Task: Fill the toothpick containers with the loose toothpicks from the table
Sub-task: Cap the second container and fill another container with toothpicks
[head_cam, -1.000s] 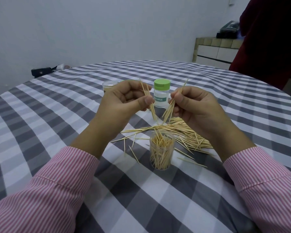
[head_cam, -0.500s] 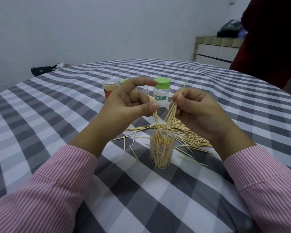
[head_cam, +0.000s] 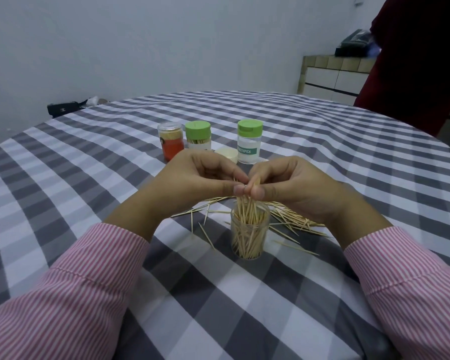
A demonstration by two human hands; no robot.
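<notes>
Wooden toothpicks (head_cam: 247, 203) sit pinched between my left hand (head_cam: 203, 178) and right hand (head_cam: 291, 183), tips inside the clear container (head_cam: 248, 237) on the checked table (head_cam: 89, 178). I should keep them upright, loosening gently so none spill sideways.

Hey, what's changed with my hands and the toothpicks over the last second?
Both hands came together and dropped toward the clear open container. The left hand and right hand now pinch one joined bundle of wooden toothpicks, its tips lowered into the container. Earlier each hand held a separate bunch higher up. The loose toothpick pile and the green-lidded jars stayed put.
</notes>
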